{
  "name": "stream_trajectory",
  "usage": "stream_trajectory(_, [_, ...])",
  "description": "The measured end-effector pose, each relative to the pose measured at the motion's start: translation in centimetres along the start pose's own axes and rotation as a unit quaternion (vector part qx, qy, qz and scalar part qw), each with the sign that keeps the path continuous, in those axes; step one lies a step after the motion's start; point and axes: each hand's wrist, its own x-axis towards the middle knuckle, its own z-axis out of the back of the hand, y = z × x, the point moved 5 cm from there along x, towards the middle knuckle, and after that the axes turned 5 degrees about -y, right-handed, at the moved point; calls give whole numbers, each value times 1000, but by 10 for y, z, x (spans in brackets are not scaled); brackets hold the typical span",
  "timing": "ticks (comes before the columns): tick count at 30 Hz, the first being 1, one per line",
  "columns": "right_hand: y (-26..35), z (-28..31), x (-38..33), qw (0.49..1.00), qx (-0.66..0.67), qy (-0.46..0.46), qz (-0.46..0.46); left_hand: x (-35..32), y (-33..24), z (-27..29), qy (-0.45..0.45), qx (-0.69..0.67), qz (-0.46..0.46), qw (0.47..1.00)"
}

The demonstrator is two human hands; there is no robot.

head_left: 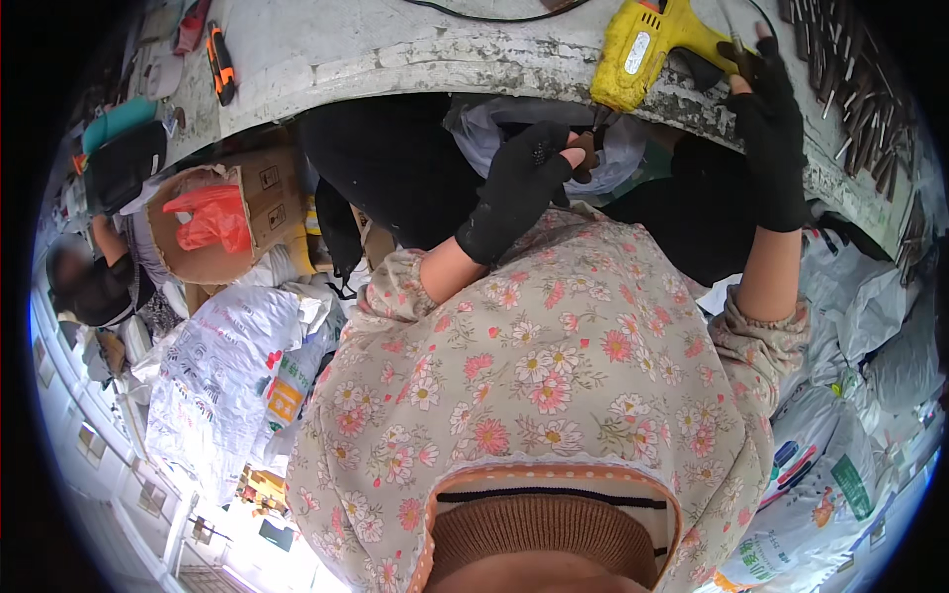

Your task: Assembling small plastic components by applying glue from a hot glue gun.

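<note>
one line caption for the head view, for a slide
Black-gloved right hand grips a yellow glue gun on the worn workbench; gloved left hand pinches something small.

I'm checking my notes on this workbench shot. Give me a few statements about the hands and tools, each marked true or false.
1. Both hands wear black gloves. True: left hand, right hand.
2. The right hand grips a yellow glue gun. True.
3. The glue gun is blue. False: it is yellow.
4. The left hand is empty. False: its fingertips pinch a small brownish piece.
5. An orange-handled tool lies on the bench at the left. True.
</note>
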Motion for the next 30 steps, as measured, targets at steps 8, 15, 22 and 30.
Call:
stream_trajectory(8, [-3,-13,1,955,-283,88,21,2,-7,-7,-9,-31,-21,999])
stream_trajectory(15, [-12,-8,15,956,-264,97,79,2,-8,-11,-25,-73,-41,996])
stream_trajectory(22, [-20,-8,11,958,-267,76,65,-1,-7,-9,-38,-46,-51,997])
stream_trajectory(30, [53,-22,-60,982,-5,185,40,-2,-2,0,-33,-375,189,907])
